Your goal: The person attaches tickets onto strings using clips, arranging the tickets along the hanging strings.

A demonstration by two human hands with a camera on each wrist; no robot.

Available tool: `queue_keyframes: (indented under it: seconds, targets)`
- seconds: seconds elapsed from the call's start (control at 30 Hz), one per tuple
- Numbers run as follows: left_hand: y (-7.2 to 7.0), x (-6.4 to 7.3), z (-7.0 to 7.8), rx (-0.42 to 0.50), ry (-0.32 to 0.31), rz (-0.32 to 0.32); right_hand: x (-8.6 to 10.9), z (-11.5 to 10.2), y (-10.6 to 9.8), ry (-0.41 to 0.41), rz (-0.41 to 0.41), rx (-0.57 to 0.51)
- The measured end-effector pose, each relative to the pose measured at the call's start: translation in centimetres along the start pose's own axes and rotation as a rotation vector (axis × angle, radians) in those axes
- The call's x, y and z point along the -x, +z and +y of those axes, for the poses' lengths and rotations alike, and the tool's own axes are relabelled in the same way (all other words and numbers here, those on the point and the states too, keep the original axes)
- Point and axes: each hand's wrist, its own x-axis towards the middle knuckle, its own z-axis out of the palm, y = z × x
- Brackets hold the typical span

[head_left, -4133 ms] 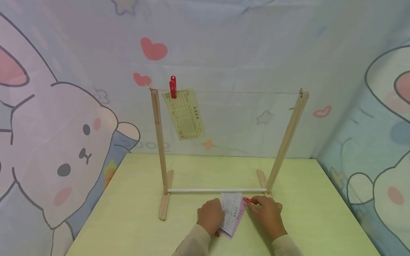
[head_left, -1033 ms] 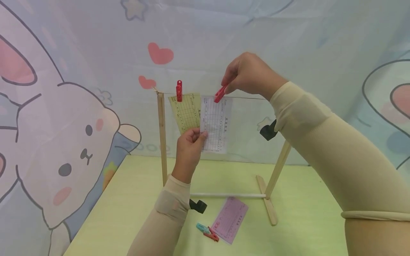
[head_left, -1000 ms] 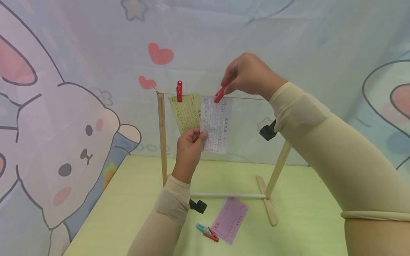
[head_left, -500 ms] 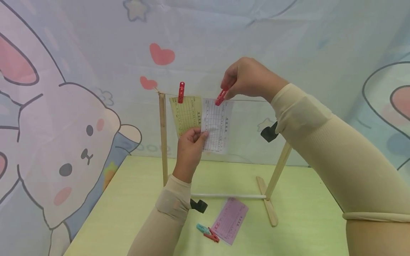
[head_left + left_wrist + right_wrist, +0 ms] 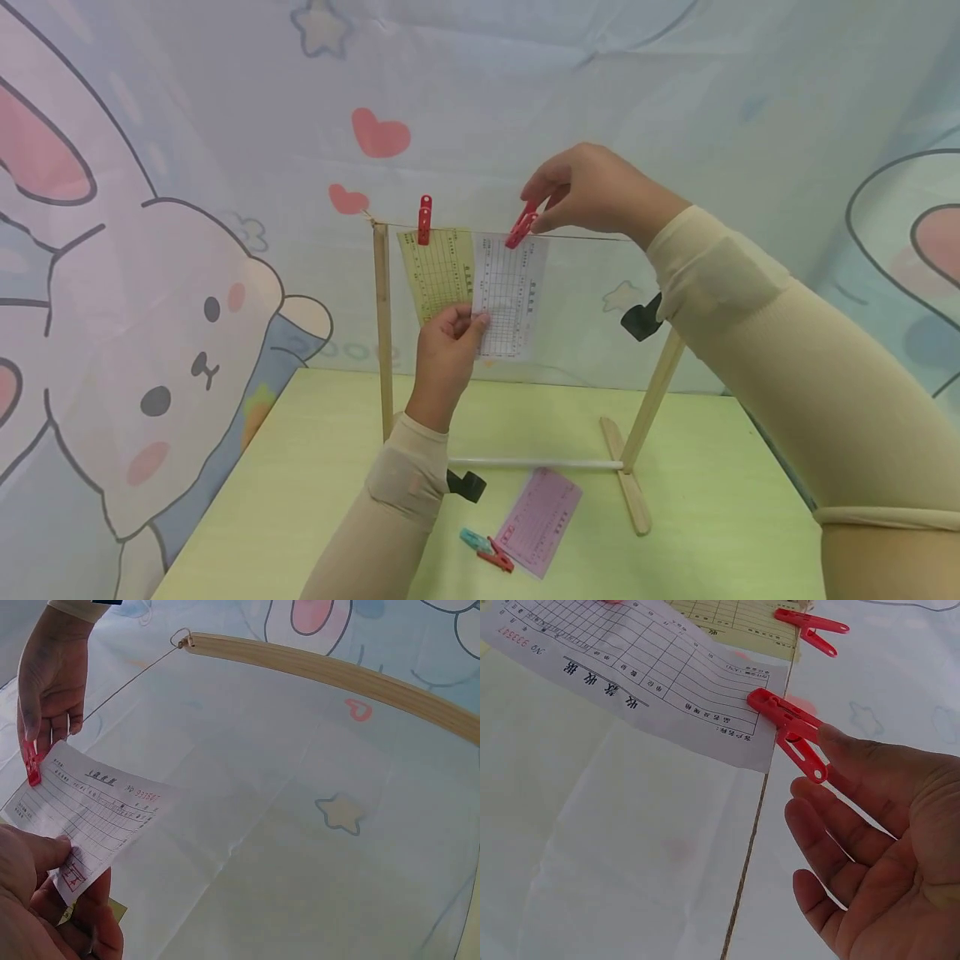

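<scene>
A white receipt slip (image 5: 510, 292) hangs from the string, with a red clothespin (image 5: 784, 720) biting its top edge and the line. My left hand (image 5: 446, 354) pinches the slip's lower left edge between thumb and fingers, seen in the left wrist view too. Up at the clothespin, my right hand (image 5: 592, 192) has its fingers spread off the lower handle. In the right wrist view its thumb lies at the upper handle, touching or just beside it. Left of the white slip, a yellow receipt (image 5: 438, 271) hangs under another red clothespin (image 5: 425, 221), partly covered by my left hand.
A wooden frame (image 5: 383, 325) carries the string (image 5: 746, 862), with a white rod (image 5: 540, 463) low between its posts. On the table (image 5: 300, 500) lie a pink receipt (image 5: 540, 521), a teal clothespin (image 5: 476, 540) and a red one (image 5: 497, 557). A patterned cloth stands behind.
The white slip and red clothespin went from the table up to the string. In the last half second my right fingers have loosened from the clothespin's handles; my left hand keeps its pinch.
</scene>
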Motion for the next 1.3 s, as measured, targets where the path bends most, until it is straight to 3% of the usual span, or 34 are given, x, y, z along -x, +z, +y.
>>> queue_keyframes:
  seconds: [0.13,0.23,0.5,0.67,0.77,0.87,0.97,1.1,1.2,1.3]
  targets:
    - [-0.2,0.0,-0.3,-0.038,0.024,0.005,1.0,0.2,-0.1,-0.014,0.031,0.014]
    - [-0.3,0.1,-0.6,-0.046,0.031,0.015,2.4,0.5,-0.1,-0.029,0.102,0.007]
    - [-0.3,0.4,-0.6,-0.081,0.072,0.061,7.8,3.7,2.1,-0.194,0.436,-0.038]
    - [-0.7,1.2,-1.2,-0.165,0.135,0.075,11.8,7.9,5.6,-0.258,0.554,-0.05]
    - [-1.4,2.4,-2.0,-0.245,0.173,0.106,14.2,10.5,8.8,-0.229,0.544,-0.07]
    - [-2.0,4.6,-3.4,-0.312,0.155,0.098,16.4,13.2,13.1,-0.143,0.498,-0.121]
    - [-2.4,7.3,-5.7,-0.384,0.085,-0.012,18.3,15.7,18.2,-0.011,0.425,-0.188]
    - [-2.9,10.7,-9.3,-0.478,-0.057,-0.277,19.9,18.0,25.5,0.163,0.325,-0.312]
    - [-3.4,12.5,-11.8,-0.536,-0.135,-0.458,20.4,18.6,30.5,0.238,0.265,-0.387]
    - [-3.8,13.9,-13.8,-0.572,-0.185,-0.568,20.4,18.9,34.8,0.293,0.201,-0.389]
